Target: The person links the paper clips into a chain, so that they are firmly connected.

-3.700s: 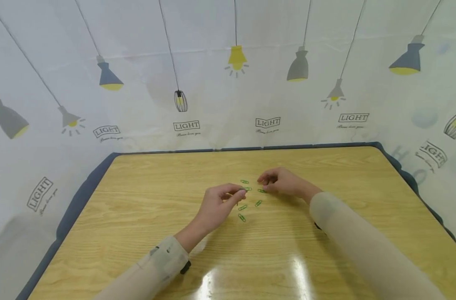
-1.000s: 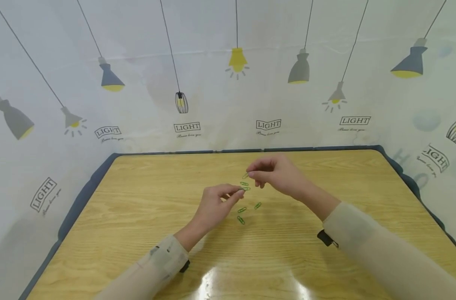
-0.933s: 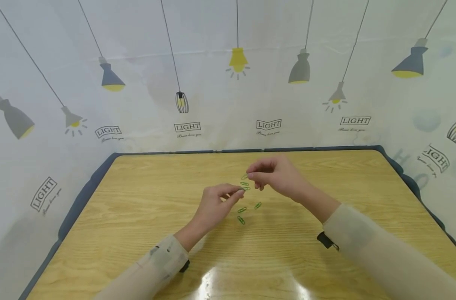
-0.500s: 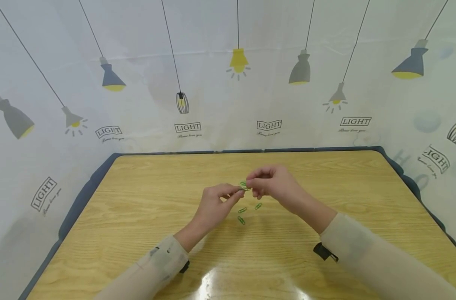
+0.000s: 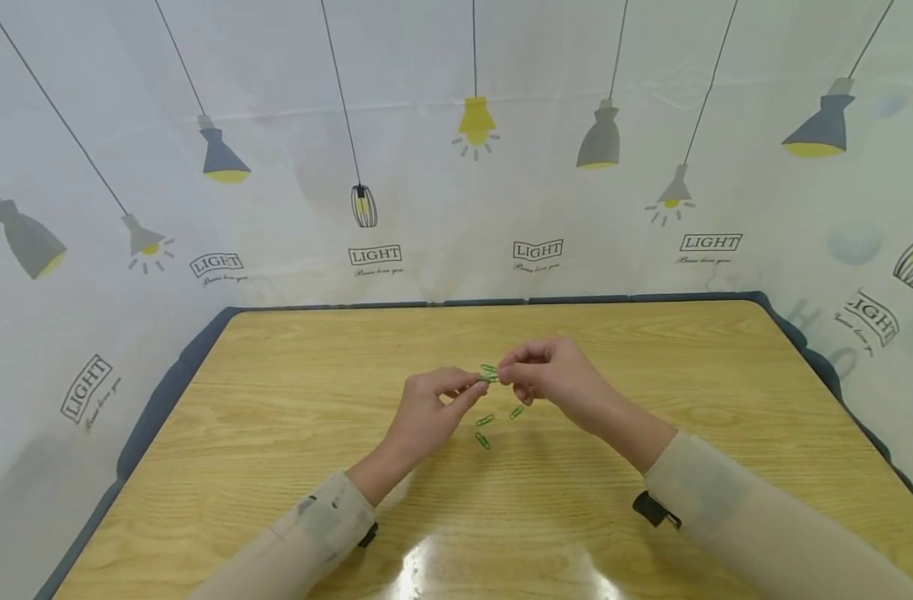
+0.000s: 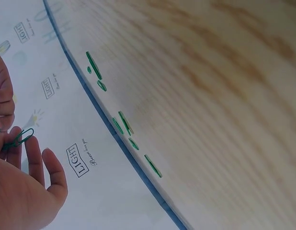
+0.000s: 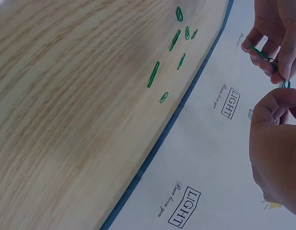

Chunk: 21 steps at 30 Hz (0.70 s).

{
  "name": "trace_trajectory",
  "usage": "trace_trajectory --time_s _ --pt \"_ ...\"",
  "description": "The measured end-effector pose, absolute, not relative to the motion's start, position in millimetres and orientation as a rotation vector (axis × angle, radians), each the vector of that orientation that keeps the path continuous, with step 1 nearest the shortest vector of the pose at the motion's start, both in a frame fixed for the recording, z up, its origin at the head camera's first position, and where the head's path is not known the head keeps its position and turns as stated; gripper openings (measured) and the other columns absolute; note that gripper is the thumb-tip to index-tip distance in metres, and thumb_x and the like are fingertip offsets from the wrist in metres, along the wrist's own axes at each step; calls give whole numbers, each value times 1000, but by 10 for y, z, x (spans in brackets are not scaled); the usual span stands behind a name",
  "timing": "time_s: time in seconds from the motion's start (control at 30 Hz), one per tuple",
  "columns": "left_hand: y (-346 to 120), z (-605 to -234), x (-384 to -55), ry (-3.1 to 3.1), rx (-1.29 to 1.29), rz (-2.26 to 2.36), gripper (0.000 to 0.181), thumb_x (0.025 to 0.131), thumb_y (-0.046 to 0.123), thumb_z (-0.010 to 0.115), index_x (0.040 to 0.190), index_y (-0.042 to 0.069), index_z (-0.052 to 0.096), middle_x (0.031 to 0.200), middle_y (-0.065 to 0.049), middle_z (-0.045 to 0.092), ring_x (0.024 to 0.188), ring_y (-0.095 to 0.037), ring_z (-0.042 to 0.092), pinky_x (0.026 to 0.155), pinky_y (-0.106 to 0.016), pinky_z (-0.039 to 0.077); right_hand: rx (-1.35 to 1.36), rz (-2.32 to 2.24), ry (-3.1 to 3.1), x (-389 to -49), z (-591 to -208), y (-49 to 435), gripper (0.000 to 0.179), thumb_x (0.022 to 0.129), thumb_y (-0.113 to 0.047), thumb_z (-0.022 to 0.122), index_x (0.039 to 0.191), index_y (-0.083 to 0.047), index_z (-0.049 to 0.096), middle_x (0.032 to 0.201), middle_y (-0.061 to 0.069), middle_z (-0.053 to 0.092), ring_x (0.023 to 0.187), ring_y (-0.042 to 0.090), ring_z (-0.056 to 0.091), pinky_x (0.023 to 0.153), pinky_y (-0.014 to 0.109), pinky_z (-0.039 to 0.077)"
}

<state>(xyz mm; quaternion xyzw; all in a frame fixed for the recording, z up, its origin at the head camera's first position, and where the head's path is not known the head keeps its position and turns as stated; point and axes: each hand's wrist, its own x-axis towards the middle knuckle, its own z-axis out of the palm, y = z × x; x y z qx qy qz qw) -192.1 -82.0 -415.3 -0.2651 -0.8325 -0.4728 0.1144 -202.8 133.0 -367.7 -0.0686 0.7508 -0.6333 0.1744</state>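
In the left hand [image 5: 435, 408], a pinch of thumb and forefinger on a green paper clip [image 6: 27, 135], with a loop projecting free. Just to the right, in the right hand [image 5: 564, 379], another pinch, apparently on a second clip [image 7: 285, 84], right at the near-meeting of both sets of fingertips. Linked or merely touching: cannot tell, with skin covering most of the wire.

Probably best for bringing these two together: hold the left pinch steady, well back from the free loop, and move only the right. Turn the wire opening toward the other loop before pushing; feed gently, without prying, given thin wire likely to spring or bend.

Outward, on the wooden table [image 5: 276, 400], more loose clips [image 5: 485, 421]: three toward the near side, plus a far clip [image 5: 489, 367] just beyond the fingertips. Stay raised above these, to avoid scattering. Beyond, well apart, a blue-grey border [image 5: 189, 354] and a white printed backdrop [image 5: 426, 175].
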Motion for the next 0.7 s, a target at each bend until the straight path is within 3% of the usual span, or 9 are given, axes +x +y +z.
trace_trajectory --time_s 0.43,0.7 --pt "-822 -4141 -1910 -2438 -795 -1373 15 96 27 65 99 20 78 95 8 75 85 -3 68 77 -25 57 -202 -1776 2126 -2042 -3709 1425 23 92 -18 68 105 1 66 87 9 64 70 18 56 71 35 54" --pt "-838 -4128 -1901 -2466 -763 -1451 18 98 29 62 104 19 75 96 3 76 86 -5 69 79 -35 58 -231 -1752 2150 -2030 -3719 1479 24 94 -18 66 107 1 65 93 10 64 72 18 57 72 33 55"
